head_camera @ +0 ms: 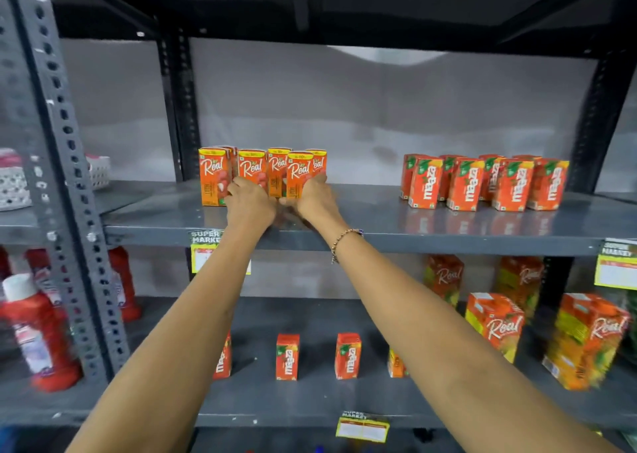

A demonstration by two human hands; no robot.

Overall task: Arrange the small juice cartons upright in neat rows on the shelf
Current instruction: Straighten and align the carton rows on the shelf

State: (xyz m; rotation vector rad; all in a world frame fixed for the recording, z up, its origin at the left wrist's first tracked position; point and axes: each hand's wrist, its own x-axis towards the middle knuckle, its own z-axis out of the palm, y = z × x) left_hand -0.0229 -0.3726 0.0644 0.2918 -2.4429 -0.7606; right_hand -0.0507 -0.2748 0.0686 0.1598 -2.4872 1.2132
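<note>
1. Grey slotted upright point(65, 190), far left: fixed post bounding the bay; a white basket point(98, 171) sits beyond it. No hazard to the work judged from here
2. Real cartons point(262, 173), left part of the upper shelf point(372, 218): a cluster of small orange juice cartons, all upright, in roughly two staggered rows, fronts not flush. Risk: tall, narrow and light, so a push applied high would likely tip one into its neighbours and fell the group
3. Left hand point(250, 204): on the shelf at the foot of the second front carton, fingers curled against its lower face; whether it grips or only presses cannot be told. Risk: an uneven shove could skew that carton or drive the rear row back out of line
4. Right hand point(315, 197): fingers wrapped round the low right side of the fourth front carton, thumb toward the left hand; appears to grasp it. Risk: squeezing could dent the soft card; the bracelet point(344, 242) or wrist may snag when withdrawn
5. Maaza cartons point(482, 183), right part of the same shelf: upright, two loose rows, angled, well apart from the hands. Risk: left uneven if overlooked
6. Lower shelf point(310, 401), near: several small Maaza cartons point(319, 356) spaced singly, larger Real cartons point(551, 332) at right; forearms pass above them
</note>
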